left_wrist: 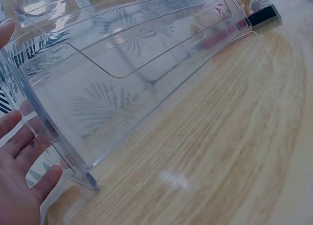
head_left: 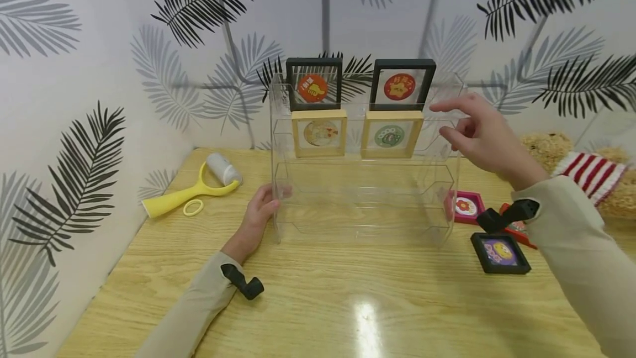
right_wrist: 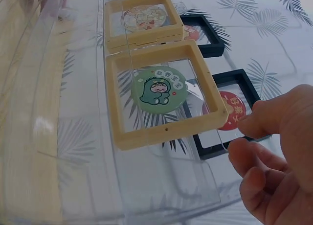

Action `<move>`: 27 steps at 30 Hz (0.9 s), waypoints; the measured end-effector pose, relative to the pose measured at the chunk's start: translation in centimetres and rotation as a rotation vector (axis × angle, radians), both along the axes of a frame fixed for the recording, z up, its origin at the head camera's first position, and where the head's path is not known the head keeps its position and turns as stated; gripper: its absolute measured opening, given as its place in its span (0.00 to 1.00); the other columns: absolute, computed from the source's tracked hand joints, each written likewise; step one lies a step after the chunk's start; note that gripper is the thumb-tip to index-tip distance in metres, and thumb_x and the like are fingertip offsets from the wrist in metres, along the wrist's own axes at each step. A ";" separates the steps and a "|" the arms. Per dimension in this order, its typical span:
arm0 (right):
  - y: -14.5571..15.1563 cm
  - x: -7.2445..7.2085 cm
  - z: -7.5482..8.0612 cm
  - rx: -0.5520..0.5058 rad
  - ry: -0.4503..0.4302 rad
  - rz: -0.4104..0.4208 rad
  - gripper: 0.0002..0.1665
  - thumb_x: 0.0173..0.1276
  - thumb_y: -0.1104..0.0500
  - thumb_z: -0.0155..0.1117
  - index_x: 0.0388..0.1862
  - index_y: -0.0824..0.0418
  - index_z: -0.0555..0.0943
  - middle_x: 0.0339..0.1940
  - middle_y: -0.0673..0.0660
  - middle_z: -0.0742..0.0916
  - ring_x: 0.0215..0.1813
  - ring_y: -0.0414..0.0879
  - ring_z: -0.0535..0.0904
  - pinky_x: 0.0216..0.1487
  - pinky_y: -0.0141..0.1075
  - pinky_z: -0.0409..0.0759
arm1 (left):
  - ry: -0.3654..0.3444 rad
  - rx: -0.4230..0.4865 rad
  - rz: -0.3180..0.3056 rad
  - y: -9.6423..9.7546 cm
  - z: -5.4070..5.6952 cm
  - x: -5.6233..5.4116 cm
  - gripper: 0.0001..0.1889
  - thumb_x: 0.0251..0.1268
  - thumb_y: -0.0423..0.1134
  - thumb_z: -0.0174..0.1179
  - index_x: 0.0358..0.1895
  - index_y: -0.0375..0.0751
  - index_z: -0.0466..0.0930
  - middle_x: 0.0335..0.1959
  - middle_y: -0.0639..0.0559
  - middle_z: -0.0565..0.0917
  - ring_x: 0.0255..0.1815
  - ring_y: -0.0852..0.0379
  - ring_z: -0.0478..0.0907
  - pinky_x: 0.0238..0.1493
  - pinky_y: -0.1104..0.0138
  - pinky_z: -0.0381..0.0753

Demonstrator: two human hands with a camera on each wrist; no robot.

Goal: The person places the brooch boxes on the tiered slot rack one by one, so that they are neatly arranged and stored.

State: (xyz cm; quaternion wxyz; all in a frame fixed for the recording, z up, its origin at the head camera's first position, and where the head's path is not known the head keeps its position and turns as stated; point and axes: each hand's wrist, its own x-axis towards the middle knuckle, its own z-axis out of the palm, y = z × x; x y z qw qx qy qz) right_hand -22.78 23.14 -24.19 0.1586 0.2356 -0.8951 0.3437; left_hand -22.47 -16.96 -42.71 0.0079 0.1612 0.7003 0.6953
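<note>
A clear acrylic display rack point(head_left: 318, 200) with several tiers stands on the table. My left hand point(head_left: 259, 209) rests against its left side panel, fingers spread, as the left wrist view shows. In the top tier are a black frame with an orange badge point(head_left: 313, 87) and a black frame with a red star badge point(head_left: 399, 87). Below them sit a light wooden frame with a pale badge point(head_left: 320, 133) and one with a green dinosaur badge point(right_wrist: 159, 88). My right hand point(head_left: 479, 131) hovers by the rack's upper right, index finger extended and thumb apart, holding nothing.
Right of the rack lie a pink frame point(head_left: 467, 207), a red frame point(head_left: 518, 229) partly hidden by the wrist camera, and a black frame with a purple picture point(head_left: 501, 253). A plush bear point(head_left: 616, 189) sits behind. At left are a yellow slingshot-shaped handle point(head_left: 174, 200), grey cylinder point(head_left: 222, 168) and yellow ring point(head_left: 193, 207).
</note>
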 end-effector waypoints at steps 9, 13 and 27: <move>3.2 1.3 -2.8 -0.139 0.065 0.025 0.13 0.65 0.72 0.58 0.46 0.59 0.77 0.34 0.41 0.76 0.13 0.38 0.62 0.16 0.31 0.62 | 0.015 -0.011 -0.002 -0.1 -0.1 0.0 0.26 0.67 0.39 0.43 0.66 0.30 0.58 0.66 0.31 0.68 0.65 0.58 0.66 0.61 0.71 0.64; 4.9 1.8 -4.2 -0.167 0.013 0.020 0.17 0.66 0.72 0.58 0.44 0.51 0.77 0.32 0.41 0.77 0.14 0.38 0.64 0.18 0.32 0.63 | 0.016 -0.013 -0.007 -0.1 -0.2 -0.1 0.26 0.67 0.39 0.43 0.66 0.30 0.58 0.67 0.31 0.68 0.66 0.57 0.66 0.63 0.66 0.63; 10.5 1.1 -10.0 0.099 -0.341 0.055 0.23 0.67 0.64 0.61 0.61 0.63 0.72 0.45 0.34 0.78 0.27 0.42 0.78 0.27 0.34 0.73 | 0.015 0.002 0.004 0.1 -0.2 -0.2 0.27 0.65 0.40 0.44 0.66 0.30 0.58 0.66 0.30 0.68 0.64 0.59 0.67 0.59 0.73 0.64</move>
